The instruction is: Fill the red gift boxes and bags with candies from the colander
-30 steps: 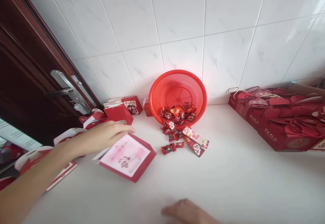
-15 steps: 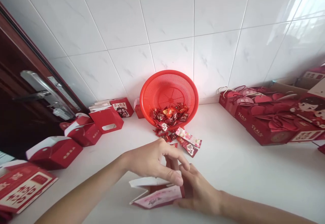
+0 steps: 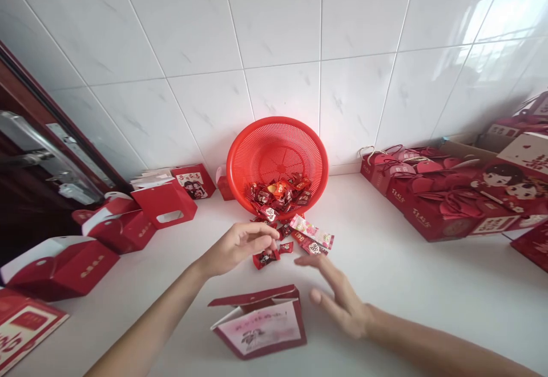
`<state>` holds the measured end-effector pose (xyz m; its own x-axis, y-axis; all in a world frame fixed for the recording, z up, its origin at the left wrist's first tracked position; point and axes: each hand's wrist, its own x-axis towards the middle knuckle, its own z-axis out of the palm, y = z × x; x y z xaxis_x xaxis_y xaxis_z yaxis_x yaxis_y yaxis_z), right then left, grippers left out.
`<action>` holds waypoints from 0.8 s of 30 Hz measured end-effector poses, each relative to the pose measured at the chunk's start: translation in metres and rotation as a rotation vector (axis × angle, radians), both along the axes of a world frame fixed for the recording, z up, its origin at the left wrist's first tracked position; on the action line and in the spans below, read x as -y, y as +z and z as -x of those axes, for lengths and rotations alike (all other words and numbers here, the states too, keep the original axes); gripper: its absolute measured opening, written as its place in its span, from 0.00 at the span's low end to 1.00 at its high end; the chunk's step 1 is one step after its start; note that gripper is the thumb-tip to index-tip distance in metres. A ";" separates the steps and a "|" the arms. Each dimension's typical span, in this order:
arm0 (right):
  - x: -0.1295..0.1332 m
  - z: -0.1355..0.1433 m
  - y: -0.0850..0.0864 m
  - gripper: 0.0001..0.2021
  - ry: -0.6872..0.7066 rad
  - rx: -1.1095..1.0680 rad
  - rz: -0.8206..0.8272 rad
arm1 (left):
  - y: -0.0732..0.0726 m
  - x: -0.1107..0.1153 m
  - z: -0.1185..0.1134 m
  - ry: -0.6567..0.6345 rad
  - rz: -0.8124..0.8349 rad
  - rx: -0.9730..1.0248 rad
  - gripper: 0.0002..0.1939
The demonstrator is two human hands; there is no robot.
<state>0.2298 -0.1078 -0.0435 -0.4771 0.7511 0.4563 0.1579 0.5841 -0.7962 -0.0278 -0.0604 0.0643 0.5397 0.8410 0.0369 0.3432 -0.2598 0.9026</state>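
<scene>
My left hand [image 3: 235, 248] hovers at the near edge of the spilled candies, fingers bent and thumb a little apart from them. Just below its fingertips lies a dark red wrapped candy [image 3: 266, 258]; I see nothing held. My right hand [image 3: 342, 303] is open, its fingers spread above the table and pointing toward the candies. Between the two arms a small red and pink gift box [image 3: 261, 331] stands on the table, its top flap partly raised and untouched by either hand. Behind, a red plastic basket [image 3: 278, 123] leans tilted on the wall, with wrapped candies [image 3: 282, 191] spilling from it.
Several opened red gift boxes [image 3: 64, 268] line the left side by a dark door [image 3: 25, 189]. At the right is a large carton of filled red boxes [image 3: 432, 211]. A pink candy packet [image 3: 312, 231] lies before the basket. White tiles [image 3: 282, 17] back the table.
Both hands have come off the gift box, which now stands alone. My left hand has moved up to the candies; my right hand has opened and drawn away to the right. The view shifted slightly.
</scene>
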 end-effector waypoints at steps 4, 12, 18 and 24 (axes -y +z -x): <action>-0.045 -0.008 -0.008 0.13 -0.400 0.097 -0.099 | -0.032 -0.008 0.015 0.109 -0.237 -0.236 0.14; -0.099 -0.006 -0.017 0.15 -0.542 0.263 0.055 | -0.077 -0.027 -0.008 0.024 -0.404 -0.234 0.13; -0.092 -0.011 -0.015 0.11 -0.483 -0.042 0.249 | -0.082 -0.042 -0.043 -0.049 -0.540 -0.270 0.13; -0.089 -0.011 -0.011 0.14 -0.479 -0.251 0.350 | -0.090 -0.049 -0.059 -0.075 -0.654 -0.414 0.14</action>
